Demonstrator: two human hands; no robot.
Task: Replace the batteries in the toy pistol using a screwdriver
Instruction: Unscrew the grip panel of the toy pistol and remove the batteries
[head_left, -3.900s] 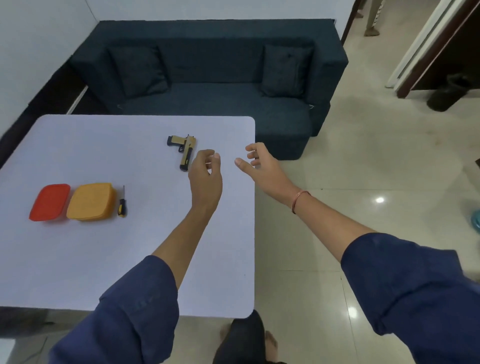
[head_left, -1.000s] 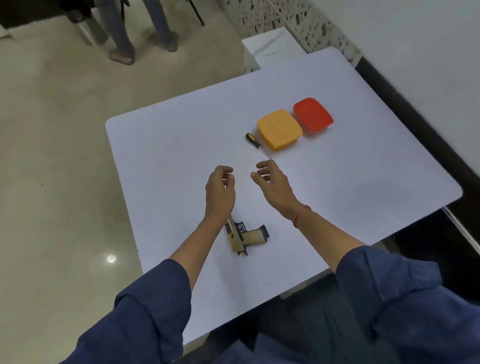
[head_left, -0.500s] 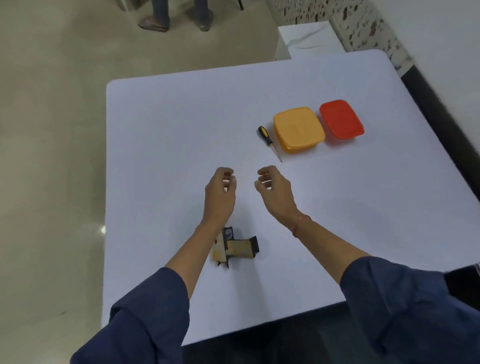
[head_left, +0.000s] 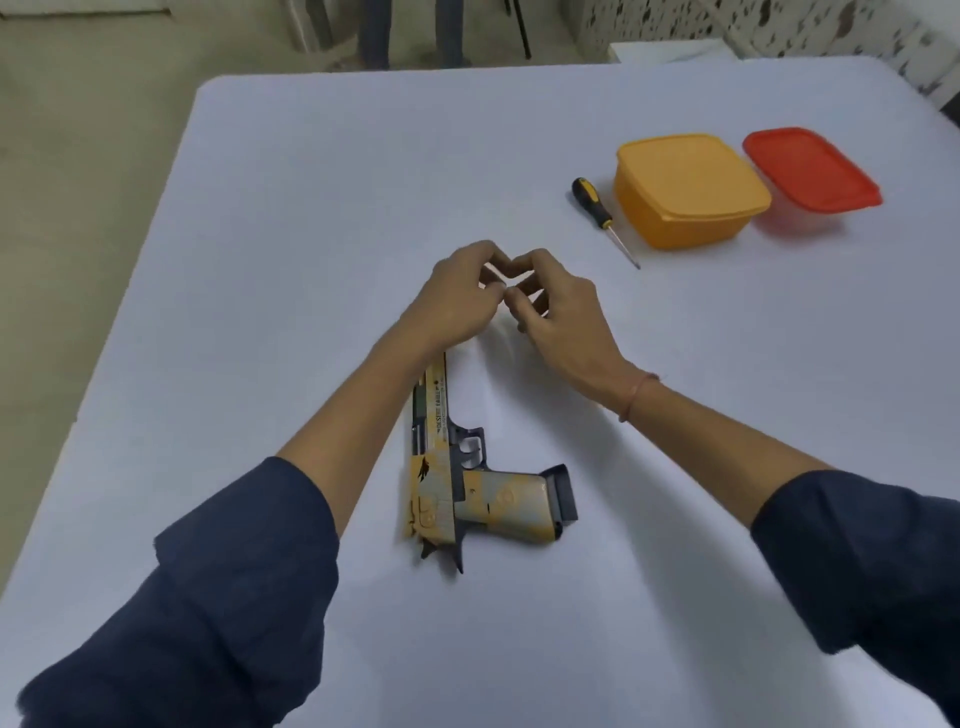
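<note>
A tan and black toy pistol (head_left: 457, 483) lies flat on the white table (head_left: 270, 218), barrel pointing away from me, grip to the right; my left forearm covers its muzzle end. My left hand (head_left: 457, 299) and my right hand (head_left: 558, 312) hover above the table beyond the pistol, fingertips close together, fingers loosely curled, holding nothing. A small screwdriver (head_left: 602, 218) with a black and yellow handle lies farther back on the right, its tip toward me.
A yellow lidded box (head_left: 691, 189) stands right of the screwdriver, with a red lidded box (head_left: 810, 169) beside it. Table edges run at the left and far side. A person's legs (head_left: 410, 31) stand on the floor beyond the table.
I have come round the table and closer, so the pistol now lies near me. My hands have drawn together until the fingertips almost meet. No object on the table has moved.
</note>
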